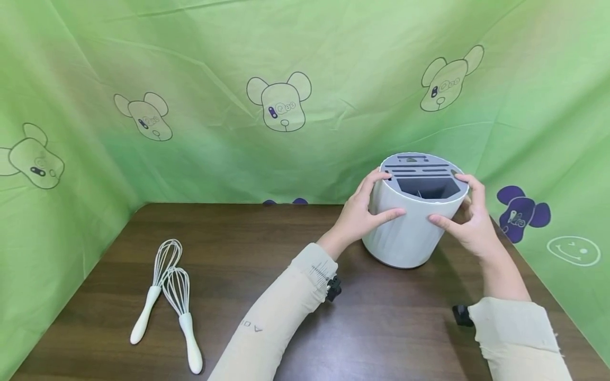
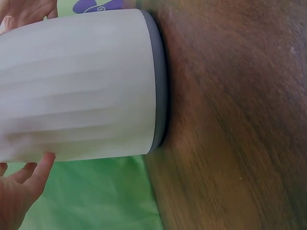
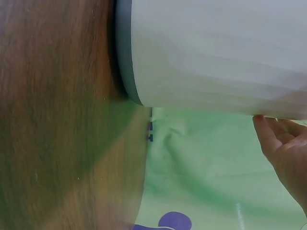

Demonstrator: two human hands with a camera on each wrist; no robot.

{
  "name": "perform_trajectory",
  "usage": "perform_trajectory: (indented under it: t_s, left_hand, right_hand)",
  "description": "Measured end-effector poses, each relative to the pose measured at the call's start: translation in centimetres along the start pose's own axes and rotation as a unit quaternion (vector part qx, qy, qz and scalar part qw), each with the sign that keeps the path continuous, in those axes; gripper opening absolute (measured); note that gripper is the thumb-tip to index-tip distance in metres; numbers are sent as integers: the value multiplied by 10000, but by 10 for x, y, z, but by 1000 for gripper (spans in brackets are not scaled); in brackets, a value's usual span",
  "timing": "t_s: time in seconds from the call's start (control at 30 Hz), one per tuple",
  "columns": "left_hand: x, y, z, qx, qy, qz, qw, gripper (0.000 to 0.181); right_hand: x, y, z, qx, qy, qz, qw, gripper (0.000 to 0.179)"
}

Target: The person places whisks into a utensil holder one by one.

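A white round knife holder (image 1: 399,233) with a grey slotted top stands upright at the right rear of the table. My left hand (image 1: 355,216) holds its left side, thumb on the front wall and fingers at the top rim. On the opposite side, my right hand (image 1: 472,225) grips it the same way. The left wrist view shows the ribbed wall of the holder (image 2: 81,86) and its dark grey base at the tabletop. In the right wrist view, fingertips of the right hand (image 3: 288,153) touch the wall; the other fingers are partly hidden.
Two whisks with pale handles lie on the left of the brown wooden table (image 1: 267,248): one whisk (image 1: 151,301) farther left, the other whisk (image 1: 187,323) with its wires against it. A green printed cloth (image 1: 205,159) hangs behind and beside the table.
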State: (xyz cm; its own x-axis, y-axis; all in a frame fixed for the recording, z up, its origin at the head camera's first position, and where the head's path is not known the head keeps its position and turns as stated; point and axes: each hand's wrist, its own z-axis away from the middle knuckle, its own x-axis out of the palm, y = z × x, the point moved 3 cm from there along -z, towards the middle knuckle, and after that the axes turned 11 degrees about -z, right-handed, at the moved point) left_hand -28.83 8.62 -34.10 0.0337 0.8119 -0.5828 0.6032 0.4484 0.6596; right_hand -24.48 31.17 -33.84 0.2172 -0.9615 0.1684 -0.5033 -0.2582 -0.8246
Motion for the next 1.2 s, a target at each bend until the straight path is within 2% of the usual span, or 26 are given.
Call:
perform_trajectory:
  t_s: [0.17, 0.53, 0.87, 1.2]
  left_hand:
    - [-3, 0, 3, -3, -59, 77, 10000, 71]
    - [-9, -2, 14, -51, 22, 107, 9999, 71]
    - [-17, -2, 22, -126, -2, 409, 9991, 71]
    - [-19, 0, 28, -193, -10, 562, 9982, 71]
  right_hand:
    - [4, 0, 2, -55, 56, -19, 10000, 90]
    - [14, 0, 8, -113, 82, 142, 9998, 91]
    - [24, 0, 13, 90, 340, 423, 9985, 90]
    - [30, -2, 17, 66, 333, 276, 9990, 90]
